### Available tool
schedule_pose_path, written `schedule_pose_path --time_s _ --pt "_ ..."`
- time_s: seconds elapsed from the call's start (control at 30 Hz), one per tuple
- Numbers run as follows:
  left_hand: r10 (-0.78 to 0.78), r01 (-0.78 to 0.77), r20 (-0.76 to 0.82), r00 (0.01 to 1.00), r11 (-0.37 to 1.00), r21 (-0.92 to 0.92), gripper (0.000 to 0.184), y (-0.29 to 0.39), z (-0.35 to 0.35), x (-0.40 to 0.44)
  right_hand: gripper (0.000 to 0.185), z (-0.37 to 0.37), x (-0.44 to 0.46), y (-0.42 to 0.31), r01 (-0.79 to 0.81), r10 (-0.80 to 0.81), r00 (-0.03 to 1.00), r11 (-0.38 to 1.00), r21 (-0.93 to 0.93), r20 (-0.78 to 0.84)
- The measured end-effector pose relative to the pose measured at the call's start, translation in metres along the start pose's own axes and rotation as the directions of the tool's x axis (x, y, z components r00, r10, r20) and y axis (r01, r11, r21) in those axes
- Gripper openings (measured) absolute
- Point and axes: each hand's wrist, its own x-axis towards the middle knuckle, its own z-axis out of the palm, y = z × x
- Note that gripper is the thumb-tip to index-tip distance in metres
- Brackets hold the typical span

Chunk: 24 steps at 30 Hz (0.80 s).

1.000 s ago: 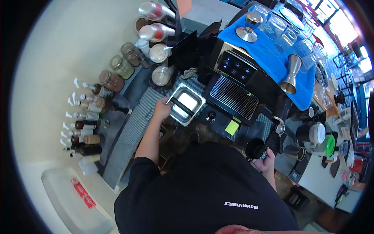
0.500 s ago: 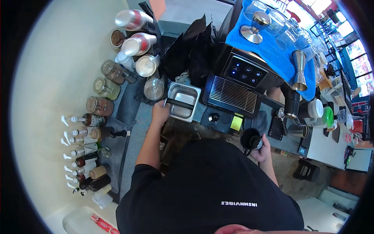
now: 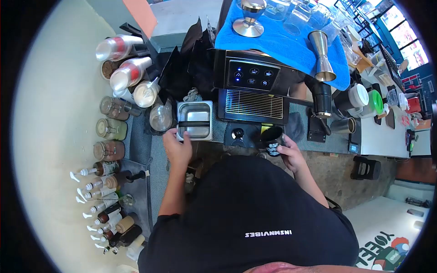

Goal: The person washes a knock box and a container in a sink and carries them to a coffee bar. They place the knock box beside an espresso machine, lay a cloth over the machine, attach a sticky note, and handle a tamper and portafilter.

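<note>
At the left of the counter is a steel knock box (image 3: 195,109) with a dark bar across it. My left hand (image 3: 178,148) is at its near left corner, thumb against the near side and fingers at the left side, closed on that corner. My right hand (image 3: 292,154) holds a dark mug (image 3: 272,140) with pale markings, its mouth facing up and away from me. The mug is over the near counter edge and partly covers a yellow note (image 3: 266,126). Left of the mug sits a dark mat with a small tamper-like tool (image 3: 237,133).
Behind the mug stands a coffee machine (image 3: 252,75) with a drip grate (image 3: 248,104) and a blue towel (image 3: 282,52) bearing glasses and a jigger (image 3: 323,59). Jars (image 3: 111,129) and pump bottles (image 3: 104,168) line the left wall. A scale (image 3: 353,141) lies at right.
My right hand has brought the mug left and forward, toward the yellow note. My left hand has shifted from the bar's end to the box's near corner. The view has turned.
</note>
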Motion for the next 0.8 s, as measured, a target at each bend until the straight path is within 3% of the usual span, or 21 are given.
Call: schedule_pose_path --time_s 0.03,0.1,0.2,0.3,0.33,0.43,0.57,0.67,0.77,0.8 --pt "0.019 -0.012 0.063 0.998 0.995 -0.101 0.047 0.015 -0.004 -0.004 0.078 0.014 0.01 -0.002 0.024 -0.022 0.999 0.997 -0.075 0.032" --pt "0.158 0.065 0.399 0.903 0.869 -0.49 0.047 0.042 -0.002 -0.013 0.083 0.028 0.033 0.001 0.06 -0.035 0.992 0.976 -0.211 0.119" --pt "0.41 0.152 0.544 0.732 0.68 -0.717 0.05 0.071 0.019 -0.027 0.084 0.058 0.061 0.0 0.083 0.001 0.957 0.957 -0.279 0.289" --pt "0.393 0.118 0.582 0.712 0.75 -0.651 0.056 0.089 0.025 -0.023 0.082 0.078 0.074 0.005 0.083 0.005 0.928 0.972 -0.22 0.372" --pt "0.324 0.175 0.63 0.706 0.782 -0.598 0.056 0.094 0.02 -0.017 0.082 0.08 0.075 0.007 0.069 0.005 0.931 0.98 -0.188 0.366" --pt "0.381 0.151 0.701 0.603 0.808 -0.569 0.048 0.097 0.002 -0.007 0.078 0.079 0.069 0.014 0.064 -0.011 0.938 0.988 -0.141 0.347" --pt "0.291 -0.014 0.743 0.603 0.935 -0.355 0.031 0.09 0.002 -0.002 0.074 0.077 0.062 0.025 0.034 0.009 0.952 0.99 -0.135 0.306" --pt "0.309 -0.017 0.643 0.701 0.908 -0.418 0.023 0.074 0.016 -0.005 0.062 0.055 0.065 0.048 0.021 0.0 0.997 0.966 -0.259 0.083" --pt "0.335 -0.056 0.53 0.779 0.879 -0.473 0.02 0.066 0.022 -0.004 0.05 0.047 0.061 0.04 0.027 -0.012 0.997 0.981 -0.193 0.079" --pt "0.325 -0.077 0.482 0.814 0.882 -0.466 0.019 0.066 0.022 -0.002 0.038 0.052 0.056 0.035 0.01 -0.012 1.0 0.982 -0.19 -0.006"
